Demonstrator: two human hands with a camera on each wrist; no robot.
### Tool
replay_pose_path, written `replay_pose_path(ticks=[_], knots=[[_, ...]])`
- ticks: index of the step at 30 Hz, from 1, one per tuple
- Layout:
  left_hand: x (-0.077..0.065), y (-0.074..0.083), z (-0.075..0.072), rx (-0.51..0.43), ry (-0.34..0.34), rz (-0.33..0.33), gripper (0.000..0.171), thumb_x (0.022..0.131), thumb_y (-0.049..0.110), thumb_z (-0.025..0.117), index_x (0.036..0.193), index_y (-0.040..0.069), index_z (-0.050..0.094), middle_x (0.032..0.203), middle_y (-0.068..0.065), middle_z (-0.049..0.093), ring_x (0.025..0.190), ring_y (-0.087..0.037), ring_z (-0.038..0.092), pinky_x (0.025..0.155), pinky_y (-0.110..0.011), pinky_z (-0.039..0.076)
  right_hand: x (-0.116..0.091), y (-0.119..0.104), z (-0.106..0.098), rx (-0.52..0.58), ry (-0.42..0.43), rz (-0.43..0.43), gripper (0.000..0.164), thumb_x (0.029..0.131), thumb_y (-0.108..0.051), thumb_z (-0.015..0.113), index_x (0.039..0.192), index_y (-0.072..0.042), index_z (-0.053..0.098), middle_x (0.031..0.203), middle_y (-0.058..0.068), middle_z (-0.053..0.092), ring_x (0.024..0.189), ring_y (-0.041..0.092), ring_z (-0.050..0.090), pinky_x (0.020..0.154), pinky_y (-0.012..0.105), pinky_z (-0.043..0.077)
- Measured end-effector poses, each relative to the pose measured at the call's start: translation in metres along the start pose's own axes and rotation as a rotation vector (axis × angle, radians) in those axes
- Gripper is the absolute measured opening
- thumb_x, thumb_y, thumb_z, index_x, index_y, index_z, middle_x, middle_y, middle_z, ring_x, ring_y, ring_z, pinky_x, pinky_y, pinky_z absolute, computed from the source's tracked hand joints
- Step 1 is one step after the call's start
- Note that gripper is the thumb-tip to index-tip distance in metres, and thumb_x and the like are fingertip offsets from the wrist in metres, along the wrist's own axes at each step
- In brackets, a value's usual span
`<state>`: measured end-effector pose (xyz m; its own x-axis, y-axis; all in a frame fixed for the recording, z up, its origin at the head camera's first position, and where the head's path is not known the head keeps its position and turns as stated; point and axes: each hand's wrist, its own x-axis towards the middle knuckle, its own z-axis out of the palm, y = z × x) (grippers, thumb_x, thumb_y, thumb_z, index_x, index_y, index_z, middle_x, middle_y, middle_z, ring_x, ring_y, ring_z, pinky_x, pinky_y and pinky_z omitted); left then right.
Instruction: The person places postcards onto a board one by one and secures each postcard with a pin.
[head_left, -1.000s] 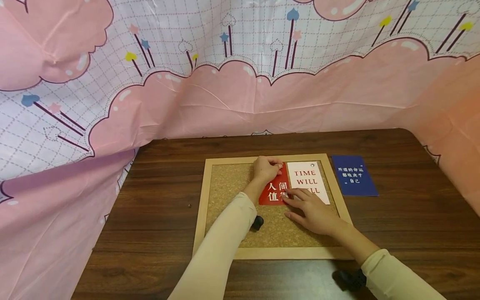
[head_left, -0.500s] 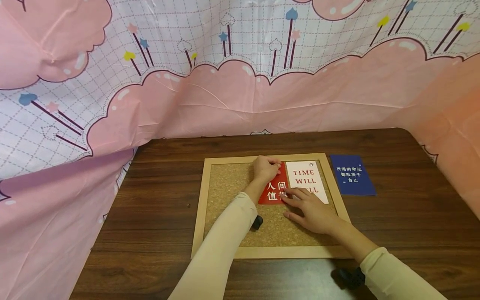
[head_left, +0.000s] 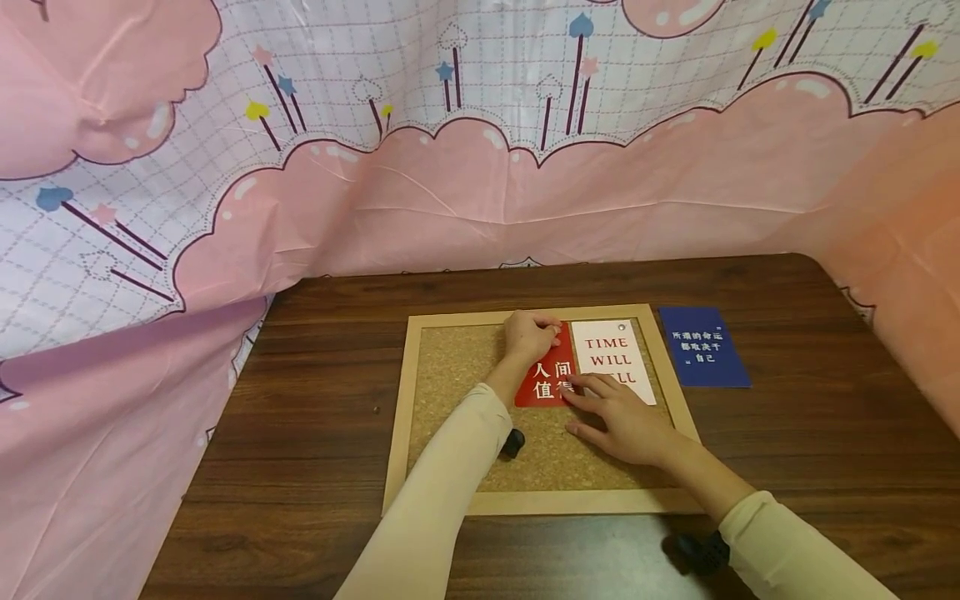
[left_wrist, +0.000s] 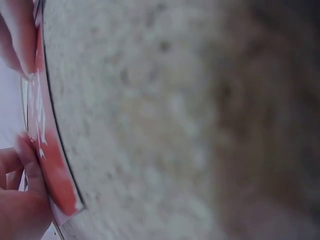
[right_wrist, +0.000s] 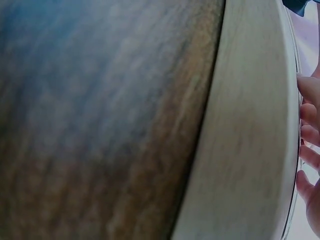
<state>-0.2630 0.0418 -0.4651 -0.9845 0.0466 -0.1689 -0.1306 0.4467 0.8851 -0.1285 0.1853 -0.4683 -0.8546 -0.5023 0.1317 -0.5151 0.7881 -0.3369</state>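
A red card with white characters lies on a framed cork board. At its top right corner the thumb and fingers of my left hand pinch together over a small thing; I cannot tell what it is, as the fingertips hide it. Fingertips of my right hand rest on the lower right of the red card, the fingers spread and relaxed. Beside it, partly under that hand, is a white card with red lettering and a round silver tack at its top right corner.
A blue card with white characters lies on the dark wooden table, right of the board. The board's pale wooden frame runs beneath both forearms. A pink and white patterned cloth hangs behind and at the sides.
The view has shifted very slightly. Both hands keep their places on the red card, and the cards have not moved on the board.
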Motion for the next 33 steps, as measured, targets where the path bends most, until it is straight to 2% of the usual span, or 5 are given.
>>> replay_pose_path(ticks=[13,17,23,33], knots=[[0.0036,-0.0030,0.0016,0.034,-0.001,0.054,0.010,0.087,0.006,0.069,0.087,0.006,0.079,0.075,-0.008,0.076,0.060,-0.013,0.072,0.045,-0.013,0.046,-0.0017,0.0020,0.0008,0.004,0.026,-0.028,0.056,0.089,-0.037,0.069,0.136,-0.010,0.057,0.139,0.013,0.053,0.129,0.033,0.048,0.105,0.054,0.041],[0.0033,-0.0032,0.0019,0.032,0.002,0.033,0.011,0.087,0.006,0.068,0.086,0.007,0.079,0.075,-0.008,0.076,0.060,-0.013,0.072,0.046,-0.013,0.045,-0.0021,0.0022,0.0018,0.018,0.031,-0.027,0.057,0.088,-0.038,0.070,0.136,-0.010,0.057,0.139,0.013,0.053,0.129,0.033,0.048,0.105,0.054,0.040],[0.0033,-0.0045,-0.0004,0.001,0.001,-0.035,0.010,0.087,0.009,0.070,0.086,0.009,0.080,0.076,-0.005,0.076,0.061,-0.011,0.071,0.049,-0.014,0.046,-0.0008,0.0012,0.0023,0.039,0.004,-0.002,0.058,0.088,-0.041,0.069,0.136,-0.011,0.057,0.143,0.012,0.051,0.132,0.033,0.046,0.107,0.055,0.039],[0.0040,-0.0027,-0.0029,-0.041,-0.029,-0.054,0.008,0.087,0.011,0.072,0.087,0.009,0.080,0.081,-0.007,0.076,0.064,-0.013,0.073,0.054,-0.016,0.053,-0.0016,0.0019,0.0002,0.014,0.006,-0.005,0.058,0.088,-0.041,0.069,0.136,-0.011,0.057,0.140,0.012,0.052,0.130,0.033,0.047,0.106,0.054,0.040]])
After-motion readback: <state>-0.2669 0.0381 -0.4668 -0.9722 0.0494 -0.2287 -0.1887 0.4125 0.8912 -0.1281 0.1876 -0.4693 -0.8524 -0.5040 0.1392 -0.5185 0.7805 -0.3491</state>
